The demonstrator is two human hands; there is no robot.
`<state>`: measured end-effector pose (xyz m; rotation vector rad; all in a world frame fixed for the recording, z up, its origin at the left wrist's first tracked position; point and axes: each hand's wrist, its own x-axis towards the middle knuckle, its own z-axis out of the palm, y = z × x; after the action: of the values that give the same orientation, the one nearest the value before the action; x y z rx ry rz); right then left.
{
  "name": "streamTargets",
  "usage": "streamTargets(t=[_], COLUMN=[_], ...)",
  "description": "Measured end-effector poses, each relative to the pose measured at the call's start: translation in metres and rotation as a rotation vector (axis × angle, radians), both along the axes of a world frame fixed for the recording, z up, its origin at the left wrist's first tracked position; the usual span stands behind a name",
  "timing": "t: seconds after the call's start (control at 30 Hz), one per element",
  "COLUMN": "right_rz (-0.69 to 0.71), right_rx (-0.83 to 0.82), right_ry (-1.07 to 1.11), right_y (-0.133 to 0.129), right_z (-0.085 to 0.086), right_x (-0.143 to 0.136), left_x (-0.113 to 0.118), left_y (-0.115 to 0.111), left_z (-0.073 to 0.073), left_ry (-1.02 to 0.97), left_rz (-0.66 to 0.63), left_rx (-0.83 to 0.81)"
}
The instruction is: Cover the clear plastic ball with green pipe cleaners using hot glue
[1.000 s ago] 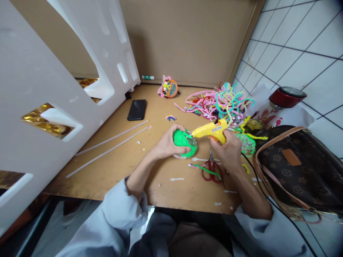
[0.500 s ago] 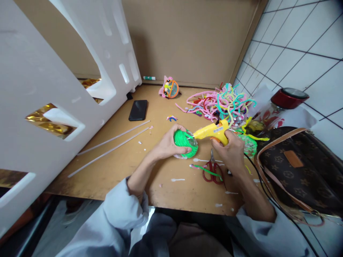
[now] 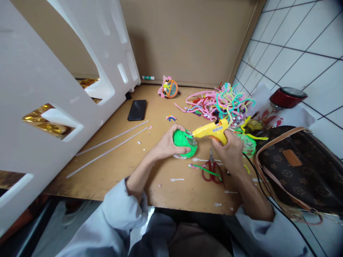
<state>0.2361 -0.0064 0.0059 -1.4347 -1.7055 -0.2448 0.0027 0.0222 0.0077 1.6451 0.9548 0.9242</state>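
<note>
My left hand (image 3: 171, 142) is closed around a clear ball partly wrapped in green pipe cleaner (image 3: 184, 141), held above the table. In my right hand (image 3: 232, 150) is a yellow hot glue gun (image 3: 213, 130), its nozzle pointing left at the ball's upper right side. The nozzle tip is at or touching the green winding; I cannot tell which. Below the hands lie red-handled scissors (image 3: 211, 167) with a green pipe cleaner piece (image 3: 205, 168) across them. Another green-wrapped clear piece (image 3: 249, 144) rests behind my right hand.
Colourful pipe cleaners (image 3: 219, 101) are heaped at the back right. A jar with a red lid (image 3: 285, 98) and a brown handbag (image 3: 302, 171) stand at the right. A phone (image 3: 137, 110), two glue sticks (image 3: 107, 152) and a decorated ball (image 3: 169, 87) lie further back. The gun's cord (image 3: 258, 175) runs right.
Hardly anything differs. The whole view has shifted slightly left; both hands keep hold of the ball and the glue gun, with the nozzle still at the ball.
</note>
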Motion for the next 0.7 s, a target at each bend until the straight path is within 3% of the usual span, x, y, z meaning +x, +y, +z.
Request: streamTargets(t=[0.7], right_rz=[0.008], right_rx=[-0.064], right_ry=[0.038], right_y=[-0.0026], right_z=[0.0057], right_x=[0.0008], left_x=[-0.0001], left_y=[-0.0005], left_z=[0.0017], left_ry=[0.001], left_rz=[-0.004], left_rx=[-0.001])
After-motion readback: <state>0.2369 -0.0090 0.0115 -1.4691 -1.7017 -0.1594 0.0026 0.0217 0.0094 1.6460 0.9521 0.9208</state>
